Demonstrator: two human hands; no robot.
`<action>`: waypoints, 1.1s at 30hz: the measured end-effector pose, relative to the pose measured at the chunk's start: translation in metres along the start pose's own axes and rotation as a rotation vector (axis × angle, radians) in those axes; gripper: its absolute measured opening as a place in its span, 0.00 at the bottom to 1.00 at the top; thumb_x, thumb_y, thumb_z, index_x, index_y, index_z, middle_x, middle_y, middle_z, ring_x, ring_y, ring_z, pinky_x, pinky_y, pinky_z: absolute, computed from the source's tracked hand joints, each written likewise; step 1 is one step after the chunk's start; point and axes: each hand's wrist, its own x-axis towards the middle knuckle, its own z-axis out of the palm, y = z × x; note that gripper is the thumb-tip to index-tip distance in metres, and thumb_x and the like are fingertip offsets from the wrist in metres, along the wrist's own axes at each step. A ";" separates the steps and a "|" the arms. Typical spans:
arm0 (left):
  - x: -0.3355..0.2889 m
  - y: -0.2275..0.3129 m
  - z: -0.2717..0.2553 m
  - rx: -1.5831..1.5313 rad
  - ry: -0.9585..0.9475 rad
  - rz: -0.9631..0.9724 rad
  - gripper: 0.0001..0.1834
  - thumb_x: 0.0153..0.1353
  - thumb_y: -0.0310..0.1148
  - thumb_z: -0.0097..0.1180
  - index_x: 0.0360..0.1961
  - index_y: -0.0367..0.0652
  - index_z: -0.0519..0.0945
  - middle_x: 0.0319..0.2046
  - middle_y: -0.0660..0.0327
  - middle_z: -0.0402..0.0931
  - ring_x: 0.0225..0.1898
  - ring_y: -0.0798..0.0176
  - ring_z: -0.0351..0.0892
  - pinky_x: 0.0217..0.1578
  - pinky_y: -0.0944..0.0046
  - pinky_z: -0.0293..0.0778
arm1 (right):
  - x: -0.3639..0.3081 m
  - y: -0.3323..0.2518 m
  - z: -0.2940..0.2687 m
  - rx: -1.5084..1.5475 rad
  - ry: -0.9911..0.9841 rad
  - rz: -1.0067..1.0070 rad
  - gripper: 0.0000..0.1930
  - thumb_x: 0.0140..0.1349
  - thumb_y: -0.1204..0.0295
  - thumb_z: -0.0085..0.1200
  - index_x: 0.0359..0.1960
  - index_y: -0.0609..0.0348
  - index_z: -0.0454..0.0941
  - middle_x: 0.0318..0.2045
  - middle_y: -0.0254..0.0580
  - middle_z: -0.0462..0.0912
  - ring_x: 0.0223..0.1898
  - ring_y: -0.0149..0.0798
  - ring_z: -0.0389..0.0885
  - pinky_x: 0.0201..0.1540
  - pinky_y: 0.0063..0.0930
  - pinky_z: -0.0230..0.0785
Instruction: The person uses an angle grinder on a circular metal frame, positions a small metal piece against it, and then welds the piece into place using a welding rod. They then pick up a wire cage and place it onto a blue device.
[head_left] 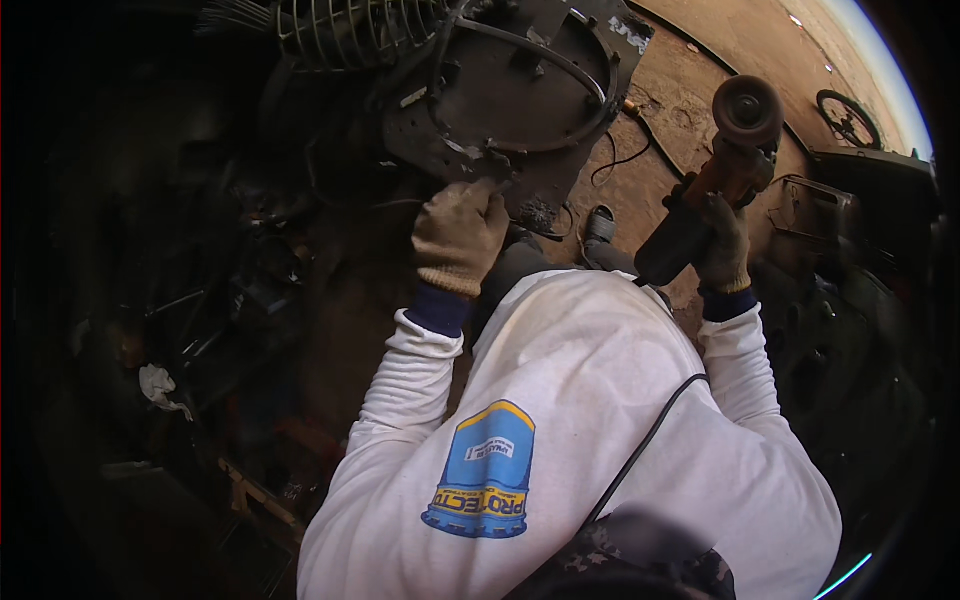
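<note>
My right hand (724, 240), in a tan knit work glove, is wrapped round the body of an angle grinder (738, 172). Its round disc points up and away from me at the right. My left hand (462, 232), gloved the same way, is closed at the near edge of a dark metal work table (570, 175). Whatever its fingers pinch is hidden or too small to name. On the table top lies a large metal ring (535, 40), with small scraps beside it. The grinder is held apart from the table.
A fan with a wire cage (350, 30) stands beyond the table's left side. Dark clutter and a crumpled white rag (160, 388) lie at the left. Cables (660, 150) run over the brown ground. A wheel (848, 118) and a metal frame (815, 195) are at the right.
</note>
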 end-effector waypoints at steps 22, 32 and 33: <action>0.049 -0.074 -0.009 -0.086 -0.077 0.176 0.11 0.58 0.33 0.65 0.42 0.45 0.84 0.40 0.56 0.85 0.38 0.50 0.85 0.40 0.56 0.81 | -0.060 0.035 0.051 -0.025 0.311 -0.116 0.30 0.58 0.69 0.62 0.62 0.61 0.66 0.46 0.51 0.80 0.48 0.50 0.83 0.53 0.51 0.79; 0.058 -0.077 0.008 -0.129 0.011 0.292 0.09 0.56 0.30 0.68 0.39 0.47 0.87 0.33 0.54 0.84 0.33 0.48 0.84 0.36 0.54 0.81 | -0.058 0.037 0.049 0.023 0.347 -0.121 0.31 0.58 0.69 0.64 0.62 0.62 0.66 0.47 0.51 0.80 0.47 0.49 0.83 0.52 0.51 0.80; 0.058 -0.076 0.008 -0.113 0.015 0.294 0.09 0.55 0.30 0.68 0.39 0.47 0.87 0.33 0.54 0.84 0.33 0.48 0.84 0.36 0.54 0.81 | -0.058 0.037 0.049 0.024 0.348 -0.120 0.31 0.58 0.70 0.64 0.62 0.62 0.66 0.47 0.51 0.80 0.47 0.49 0.83 0.52 0.51 0.80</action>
